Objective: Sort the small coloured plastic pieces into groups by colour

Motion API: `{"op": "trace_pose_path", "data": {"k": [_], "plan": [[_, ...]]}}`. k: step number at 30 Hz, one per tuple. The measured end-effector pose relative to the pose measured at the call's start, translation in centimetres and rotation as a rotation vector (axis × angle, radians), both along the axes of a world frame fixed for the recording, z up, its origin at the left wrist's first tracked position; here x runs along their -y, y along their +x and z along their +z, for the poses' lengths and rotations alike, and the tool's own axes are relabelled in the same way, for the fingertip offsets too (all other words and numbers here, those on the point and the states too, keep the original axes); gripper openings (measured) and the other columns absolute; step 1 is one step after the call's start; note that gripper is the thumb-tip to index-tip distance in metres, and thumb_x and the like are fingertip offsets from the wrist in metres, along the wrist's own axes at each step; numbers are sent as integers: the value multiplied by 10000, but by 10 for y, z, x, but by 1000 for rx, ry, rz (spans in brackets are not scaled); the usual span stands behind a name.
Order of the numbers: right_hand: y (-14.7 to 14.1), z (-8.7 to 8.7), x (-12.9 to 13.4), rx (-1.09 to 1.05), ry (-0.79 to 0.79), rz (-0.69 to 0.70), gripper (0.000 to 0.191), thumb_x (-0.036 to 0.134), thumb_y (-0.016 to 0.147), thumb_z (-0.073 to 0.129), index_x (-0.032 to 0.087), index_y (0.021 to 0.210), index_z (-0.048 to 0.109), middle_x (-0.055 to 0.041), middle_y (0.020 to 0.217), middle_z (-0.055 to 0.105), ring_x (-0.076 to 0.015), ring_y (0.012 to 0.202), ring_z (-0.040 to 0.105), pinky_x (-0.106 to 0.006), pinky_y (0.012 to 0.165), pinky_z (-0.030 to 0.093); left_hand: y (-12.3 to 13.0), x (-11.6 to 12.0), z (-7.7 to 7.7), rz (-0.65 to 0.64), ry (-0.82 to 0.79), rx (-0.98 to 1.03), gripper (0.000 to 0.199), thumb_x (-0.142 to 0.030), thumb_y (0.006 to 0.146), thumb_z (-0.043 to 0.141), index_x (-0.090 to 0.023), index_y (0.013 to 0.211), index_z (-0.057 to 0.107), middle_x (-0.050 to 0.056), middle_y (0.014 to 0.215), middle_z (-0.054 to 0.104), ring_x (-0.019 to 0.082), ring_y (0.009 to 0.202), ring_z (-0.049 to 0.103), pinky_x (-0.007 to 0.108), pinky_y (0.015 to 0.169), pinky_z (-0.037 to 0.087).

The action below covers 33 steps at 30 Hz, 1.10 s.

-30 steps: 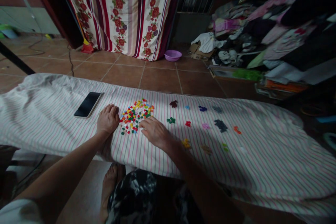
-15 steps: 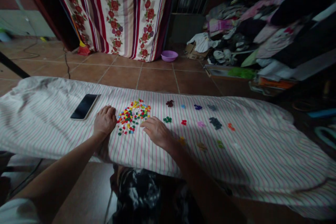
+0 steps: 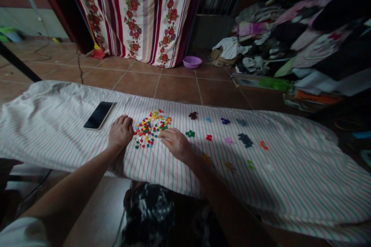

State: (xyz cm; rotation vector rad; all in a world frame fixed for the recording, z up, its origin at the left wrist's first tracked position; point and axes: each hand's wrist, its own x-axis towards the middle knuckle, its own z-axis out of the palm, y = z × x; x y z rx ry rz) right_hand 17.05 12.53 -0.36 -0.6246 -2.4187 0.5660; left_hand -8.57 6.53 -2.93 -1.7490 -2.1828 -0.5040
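Loose pile of mixed-colour pcs [image 3: 149, 128] on striped cloth [image 3: 298, 154], just L of frame ctr. L hand [image 3: 121, 130] at pile's L edge, fingers together; can't tell if gripping anything. R hand [image 3: 175, 142] by pile's R side, fingers bent, close together; can't tell if 1 pc's pinched. Green cluster [image 3: 190, 134] near ctr; phone [image 3: 99, 115] ctr-L.

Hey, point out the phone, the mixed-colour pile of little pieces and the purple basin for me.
Phone [image 3: 99, 115]: head view, middle of its dark screen.
Mixed-colour pile [image 3: 149, 126]: head view, pieces near its middle.
Purple basin [image 3: 192, 65]: head view, its near wall.
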Motion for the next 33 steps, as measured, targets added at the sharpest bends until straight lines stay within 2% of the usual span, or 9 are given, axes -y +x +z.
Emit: {"op": "trace_pose_path", "data": {"k": [7, 22, 27, 33], "plan": [[5, 1, -2, -34, -82, -53, 199, 116, 856, 599, 223, 990, 700, -34, 953, 730, -181, 907, 647, -317, 832, 488, 2, 1, 2, 5, 18, -13, 277, -217, 851, 436, -167, 1050, 622, 124, 1223, 620, 287, 1184, 538, 425, 986, 436], [15, 6, -8, -87, -189, -96, 170, 106, 850, 590, 208, 901, 716, -37, 919, 730, -172, 896, 659, -298, 828, 489, -2, -1, -3, -9, 23, -37, 297, -231, 857, 428, -150, 1071, 618, 142, 1215, 630, 289, 1170, 555, 422, 975, 443], [22, 5, -10, -81, -231, -146, 171, 111, 848, 592, 205, 913, 718, -31, 896, 714, -151, 833, 657, -259, 761, 493, -3, -1, -4, -12, 25, -41, 313, -259, 871, 415, -148, 1088, 613, 151, 1215, 630, 303, 1175, 556, 438, 950, 457], [50, 4, -25, -67, -146, -222, 175, 125, 861, 571, 202, 918, 718, -43, 885, 699, -155, 818, 653, -261, 744, 494, -4, 0, -4, -17, 16, -50, 304, -254, 878, 390, -164, 1065, 612, 138, 1211, 628, 283, 1173, 559, 427, 963, 453]]}}
